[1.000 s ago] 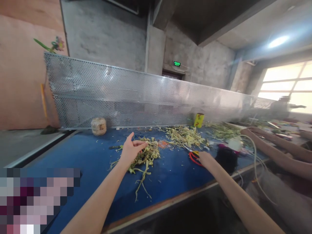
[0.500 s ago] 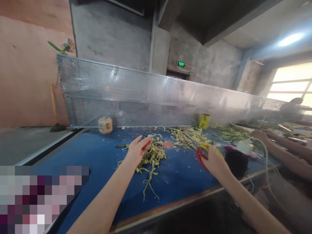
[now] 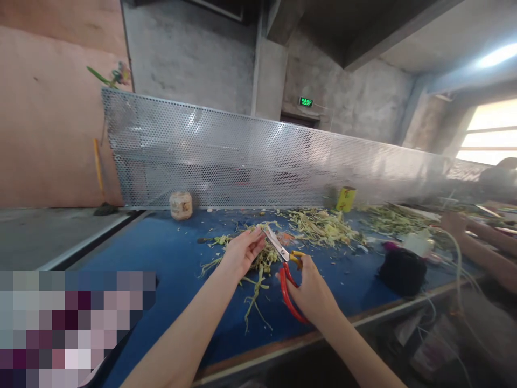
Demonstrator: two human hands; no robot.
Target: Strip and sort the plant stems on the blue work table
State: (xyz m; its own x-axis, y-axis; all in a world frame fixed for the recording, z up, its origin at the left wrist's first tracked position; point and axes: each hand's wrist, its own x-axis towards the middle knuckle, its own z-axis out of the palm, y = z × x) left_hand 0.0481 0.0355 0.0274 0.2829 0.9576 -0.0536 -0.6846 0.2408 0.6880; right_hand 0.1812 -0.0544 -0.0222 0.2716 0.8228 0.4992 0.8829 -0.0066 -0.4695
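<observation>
My right hand (image 3: 313, 288) grips scissors (image 3: 286, 258) with one red and one yellow handle. Their blades are slightly parted and point up and left, with the tips beside the fingers of my left hand (image 3: 244, 250). The left fingers are curled together over a pile of green plant stems (image 3: 266, 258); whatever they pinch is too small to make out. Loose stems trail from that pile toward the front edge of the blue table (image 3: 161, 269). Behind and to the right lies a second heap of pale green trimmings (image 3: 323, 226).
A whitish jar (image 3: 181, 206) and a yellow-green can (image 3: 346, 199) stand near the perforated metal screen (image 3: 242, 156). At right are a black container (image 3: 403, 272), a pale hose (image 3: 459, 258), more stems (image 3: 399, 220) and another person's arms (image 3: 484, 253).
My right hand has brought the scissors left, up to my left hand, and the blades now sit over the near pile. My left fingers have curled in more. The view has shifted slightly.
</observation>
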